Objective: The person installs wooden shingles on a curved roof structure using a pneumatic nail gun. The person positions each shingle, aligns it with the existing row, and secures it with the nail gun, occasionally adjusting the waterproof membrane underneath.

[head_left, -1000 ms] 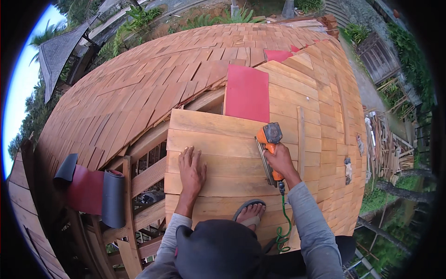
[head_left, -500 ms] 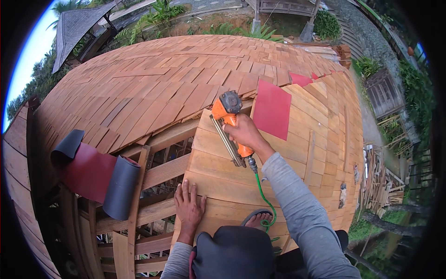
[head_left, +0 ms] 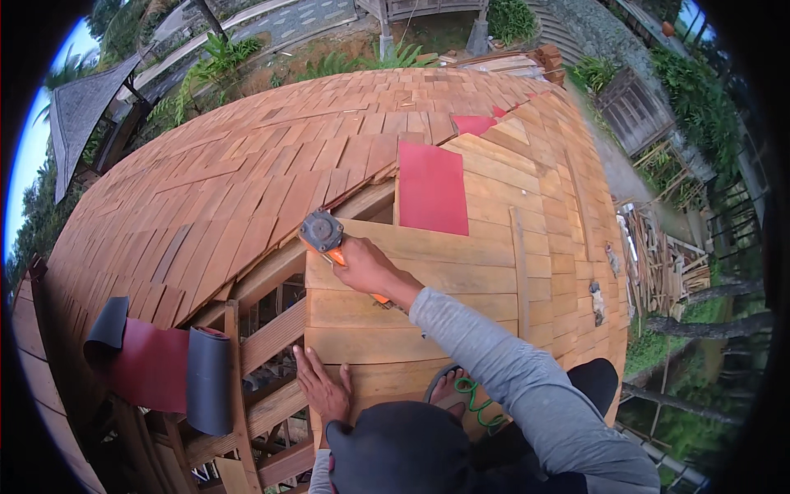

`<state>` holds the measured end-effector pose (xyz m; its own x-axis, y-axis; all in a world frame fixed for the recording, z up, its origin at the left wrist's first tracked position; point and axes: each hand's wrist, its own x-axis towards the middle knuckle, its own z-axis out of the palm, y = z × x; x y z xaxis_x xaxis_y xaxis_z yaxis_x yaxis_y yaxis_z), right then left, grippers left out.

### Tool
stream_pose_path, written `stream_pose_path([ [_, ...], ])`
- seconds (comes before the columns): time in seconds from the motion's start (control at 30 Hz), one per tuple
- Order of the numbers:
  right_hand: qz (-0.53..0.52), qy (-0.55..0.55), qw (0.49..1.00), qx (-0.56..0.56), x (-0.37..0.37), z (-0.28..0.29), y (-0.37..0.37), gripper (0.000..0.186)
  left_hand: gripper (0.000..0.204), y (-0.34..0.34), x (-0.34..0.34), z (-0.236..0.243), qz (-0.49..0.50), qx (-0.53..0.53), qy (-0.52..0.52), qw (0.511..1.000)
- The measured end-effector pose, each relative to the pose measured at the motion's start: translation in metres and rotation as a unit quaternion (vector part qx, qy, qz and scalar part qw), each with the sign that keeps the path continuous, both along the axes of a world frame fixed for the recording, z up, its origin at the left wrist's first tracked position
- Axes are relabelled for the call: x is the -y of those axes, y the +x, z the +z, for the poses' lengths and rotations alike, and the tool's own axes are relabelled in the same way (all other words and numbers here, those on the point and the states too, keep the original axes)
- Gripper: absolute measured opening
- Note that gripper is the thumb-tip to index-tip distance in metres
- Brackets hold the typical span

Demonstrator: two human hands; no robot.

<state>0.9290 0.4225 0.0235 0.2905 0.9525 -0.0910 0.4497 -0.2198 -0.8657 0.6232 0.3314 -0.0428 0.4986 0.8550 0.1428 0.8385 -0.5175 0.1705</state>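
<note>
My right hand (head_left: 368,270) is wrapped round the handle of an orange nail gun (head_left: 322,234) with a dark cap. The gun stands over the upper left corner of the pale wooden shingles (head_left: 378,309); its nose and whatever it touches are hidden beneath it. Lower down, my left hand (head_left: 327,390) lies with fingers stretched out on the left edge of the same shingles, beside the open roof framing. A green coiled air hose (head_left: 472,405) shows near my sandalled foot (head_left: 447,389); where it joins the gun is out of sight.
A partly unrolled red and black sheet (head_left: 156,370) hangs over framing at left. Gaps open between the wooden beams (head_left: 276,339). A red sheet piece (head_left: 432,189) lies by the ridge, with reddish shingles (head_left: 271,185) beyond. A loose wooden strip (head_left: 520,272) rests at right.
My right hand has brought the nail gun left to the upper left corner of the pale shingles. My left hand remains at their edge. The whole view has shifted.
</note>
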Motion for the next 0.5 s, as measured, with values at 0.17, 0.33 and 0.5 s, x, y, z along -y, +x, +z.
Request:
stream_pose_path([
  [0.17, -0.024, 0.069, 0.997, -0.002, 0.032, 0.005, -0.014, 0.036, 0.088, -0.003, -0.003, -0.009, -0.018, 0.046, 0.095, 0.994],
  [0.33, -0.103, 0.037, 0.994, 0.010, 0.131, -0.016, -0.012, 0.043, 0.087, -0.013, -0.013, -0.021, -0.043, 0.017, 0.108, 0.993],
  [0.5, -0.229, -0.083, 0.969, 0.047, 0.247, -0.053, 0.004, 0.053, 0.086, -0.014, -0.019, -0.020, -0.067, 0.002, 0.147, 0.987],
])
